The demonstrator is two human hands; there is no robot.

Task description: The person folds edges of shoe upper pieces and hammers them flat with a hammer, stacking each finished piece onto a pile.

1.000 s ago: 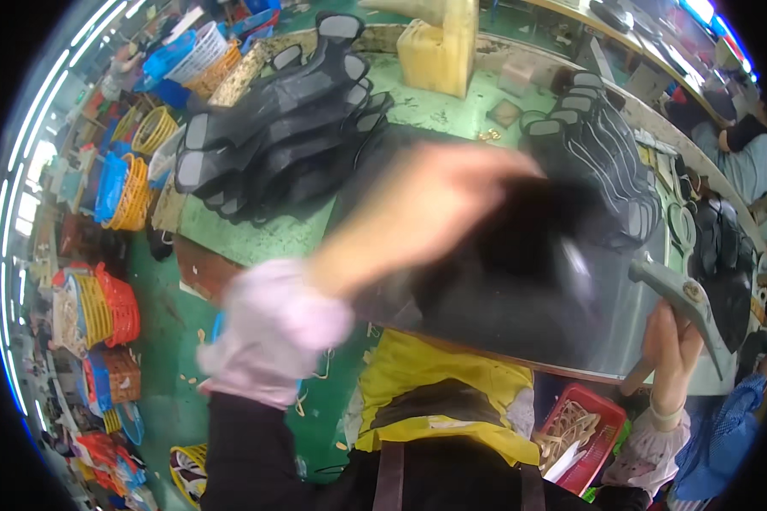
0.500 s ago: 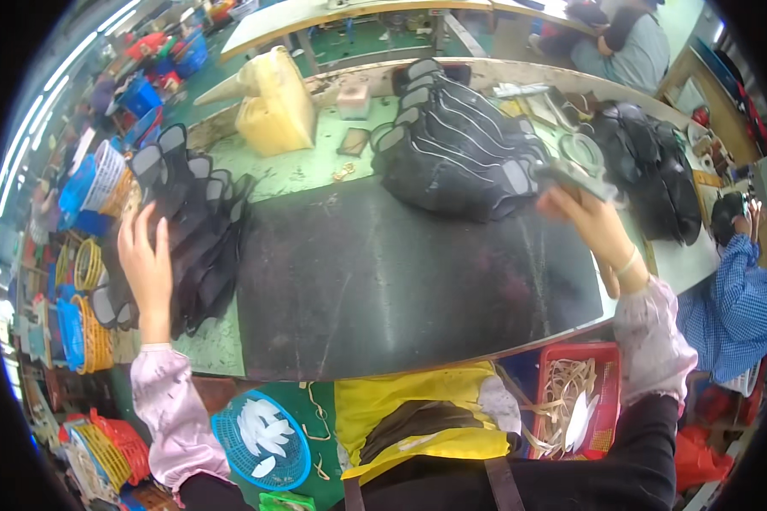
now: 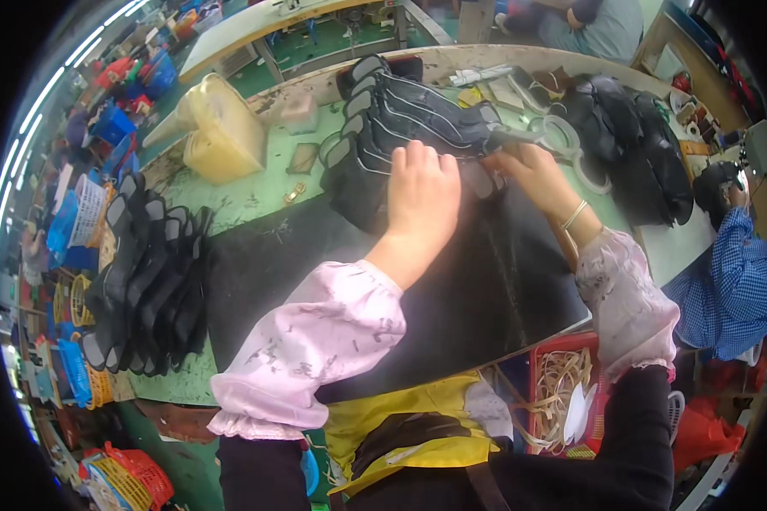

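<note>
A fanned stack of black pieces (image 3: pixel 371 128) with grey ends and white piping, which look like shoe uppers, lies at the far middle of the bench. My left hand (image 3: pixel 424 192) is closed over the near edge of this stack, fingers curled on an upper. At the stack's right end my right hand (image 3: pixel 533 175) has its fingers bent together; what they pinch is partly hidden, and a grey object (image 3: pixel 513 136) shows just beyond them. A second row of black uppers (image 3: pixel 145 281) lies at the bench's left end, with no hand on it.
A dark mat (image 3: pixel 315 294) covers the near bench. Behind stand a yellowish plastic container (image 3: pixel 222 136), a pinkish block (image 3: pixel 299 113) and white tape rolls (image 3: pixel 558 136). Black pieces (image 3: pixel 635 153) are heaped at right. A red basket (image 3: pixel 562 392) of strips sits below; a person in blue checks (image 3: pixel 729 289) works beside.
My left hand has left the left-hand row of uppers and crossed to the middle stack. My right hand has moved left to the stack's end. The view has shifted.
</note>
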